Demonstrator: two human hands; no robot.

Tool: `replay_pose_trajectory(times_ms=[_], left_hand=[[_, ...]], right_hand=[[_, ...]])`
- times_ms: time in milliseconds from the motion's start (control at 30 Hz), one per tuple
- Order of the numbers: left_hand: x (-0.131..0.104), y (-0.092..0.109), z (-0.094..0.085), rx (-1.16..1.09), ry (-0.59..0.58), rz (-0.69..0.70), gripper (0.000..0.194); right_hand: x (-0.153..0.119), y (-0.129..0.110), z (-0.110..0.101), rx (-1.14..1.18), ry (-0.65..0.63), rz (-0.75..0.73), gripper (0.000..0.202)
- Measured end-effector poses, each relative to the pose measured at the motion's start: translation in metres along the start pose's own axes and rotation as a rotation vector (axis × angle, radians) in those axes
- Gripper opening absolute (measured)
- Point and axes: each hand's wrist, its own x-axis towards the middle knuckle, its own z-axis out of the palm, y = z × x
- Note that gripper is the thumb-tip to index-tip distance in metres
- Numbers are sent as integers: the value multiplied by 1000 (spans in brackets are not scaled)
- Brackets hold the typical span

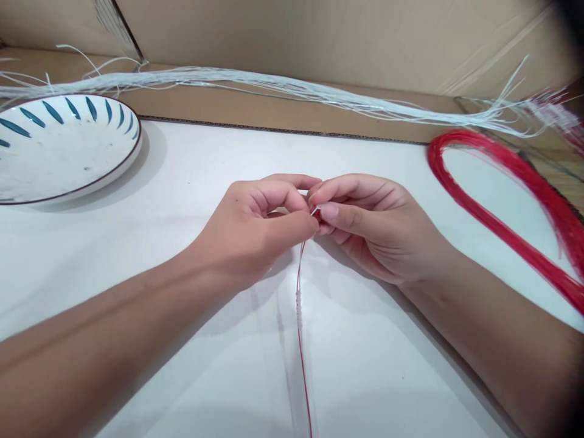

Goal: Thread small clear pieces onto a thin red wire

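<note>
My left hand (269, 225) and my right hand (365, 213) meet above the middle of the white table (219, 365). Thumb and fingers of each are closed in a pinch on a thin red cord (305, 377). A short white strand end shows between the fingertips, and a bit of red sits beside it; the exact grip is partly hidden. From the hands the cord hangs down toward the near edge of the view. Partway along it is a whitish, bumpy wrapped section (298, 309), apart from both hands.
A white plate (68, 152) with dark green leaf strokes stands at the left. A long bundle of white cords (255, 79) lies along cardboard (274, 112) at the back. A looped hank of red cord (483, 213) lies at the right.
</note>
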Motion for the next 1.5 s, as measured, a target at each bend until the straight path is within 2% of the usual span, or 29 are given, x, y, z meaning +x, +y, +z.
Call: replay_pose_trajectory(times_ms=[300, 1500], left_hand=[[0, 0, 0, -5, -23, 41, 18], [-1, -1, 0, 21, -24, 54, 19]], right_hand=[[1, 0, -1, 83, -1, 20, 8], [0, 3, 0, 21, 43, 7, 9]])
